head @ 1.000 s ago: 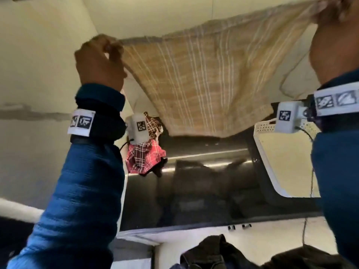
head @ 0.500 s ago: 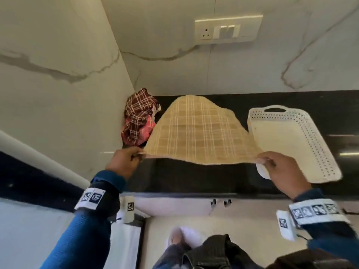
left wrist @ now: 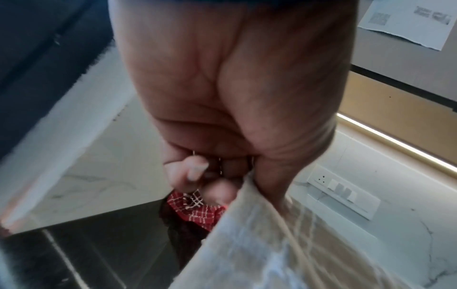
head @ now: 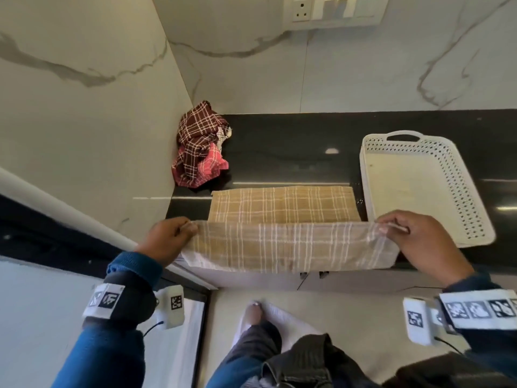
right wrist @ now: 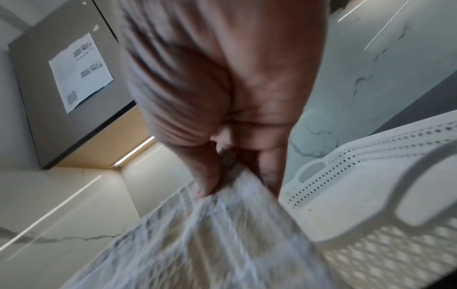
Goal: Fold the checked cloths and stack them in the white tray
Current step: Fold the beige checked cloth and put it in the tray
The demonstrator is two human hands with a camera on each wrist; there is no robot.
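Note:
A tan checked cloth [head: 285, 211] lies on the black counter [head: 293, 152], its near part lifted and hanging past the counter's front edge. My left hand [head: 167, 242] pinches the cloth's near left corner, and my right hand [head: 419, 239] pinches the near right corner. The left wrist view shows my left hand [left wrist: 222, 176] with fingers curled on the cloth [left wrist: 259, 244]. In the right wrist view, blurred, my right hand [right wrist: 222, 166] grips the cloth [right wrist: 210, 234] beside the white perforated tray [right wrist: 371, 195]. That tray [head: 458, 191] sits at the right with nothing in it. Crumpled red and maroon checked cloths [head: 200, 147] lie in the back left corner.
Marble walls close the counter at the back and left. A switch plate [head: 335, 9] is on the back wall. My legs and a foot [head: 257, 315] stand on the pale floor below the counter's front edge.
The tan cloth came down from overhead onto the counter. Its far part now lies flat, and both hands hold the near corners low at the front edge.

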